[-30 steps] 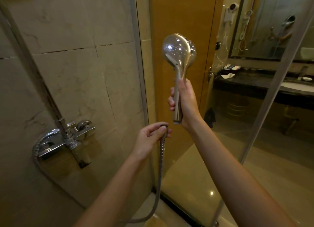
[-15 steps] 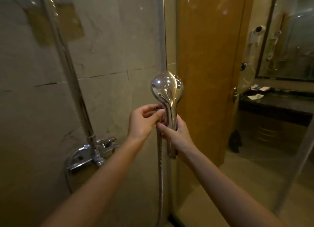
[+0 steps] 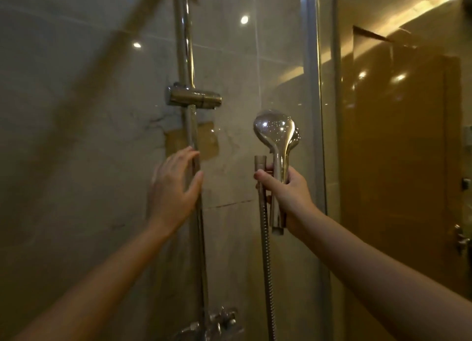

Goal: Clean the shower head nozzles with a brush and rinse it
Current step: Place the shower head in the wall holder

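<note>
The head (image 3: 274, 128) stands upright at centre frame, chrome back toward the camera; the nozzle face is turned away and cannot be inspected. Its handle lies in the right hand (image 3: 288, 195). The hose (image 3: 265, 238) end stands just beside the handle at 9 o'clock and appears not to be joined to the handle's lower end

Hazards, as judged:
- One hand clamps two smooth chrome parts. If the grip loosens, either may slip, and the head could strike the tile or the glass edge (image 3: 313, 85) at its 3 o'clock
- If the mixer (image 3: 217, 320) at 6 o'clock is opened with the hose loose, water would likely spray from the free end
- No brush is in view, so scrubbing cannot start from this position

Hand pose:
- Right hand: fingers curled round the handle, thumb pressed over the hose, forearm rising from 5 o'clock
- Left hand (image 3: 173, 185): spread, fingers straight, at the rail (image 3: 190, 126) below the holder (image 3: 195, 98); blur hides whether it touches
</note>
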`<state>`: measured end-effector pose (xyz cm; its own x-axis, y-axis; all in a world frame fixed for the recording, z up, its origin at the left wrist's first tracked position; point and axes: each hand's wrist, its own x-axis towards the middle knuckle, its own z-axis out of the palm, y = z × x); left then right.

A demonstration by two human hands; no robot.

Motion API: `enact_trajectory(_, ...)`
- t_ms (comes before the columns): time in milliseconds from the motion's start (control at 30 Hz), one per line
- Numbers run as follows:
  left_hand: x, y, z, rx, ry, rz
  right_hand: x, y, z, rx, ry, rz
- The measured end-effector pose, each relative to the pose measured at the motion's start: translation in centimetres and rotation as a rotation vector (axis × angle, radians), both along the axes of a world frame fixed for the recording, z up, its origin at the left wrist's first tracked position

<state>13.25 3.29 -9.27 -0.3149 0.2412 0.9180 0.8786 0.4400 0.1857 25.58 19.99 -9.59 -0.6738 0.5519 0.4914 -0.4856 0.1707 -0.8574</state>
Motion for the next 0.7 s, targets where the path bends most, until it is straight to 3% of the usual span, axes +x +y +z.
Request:
enact_trajectory(100,-5.6,-2.9,0.4,-0.219,0.111,0.308,-2.7,0.7,3.5,-0.021,0.033,-0.006)
enact_trajectory(233,-11.0,-5.3,-1.0,-0.519,0.169,0.552,-6.2,1.4,7.8,-0.088,0.052,0.035)
enact_trajectory(433,-12.6,-5.0,-1.6,-0.460,0.339,0.595,-11.1,1.1,14.2,-0.142,0.068,0.061)
enact_trajectory(700,-12.4,-5.3,-1.8,-0.468,0.369,0.638,-14.3,-0.6,18.3,-0.054,-0.016,0.057)
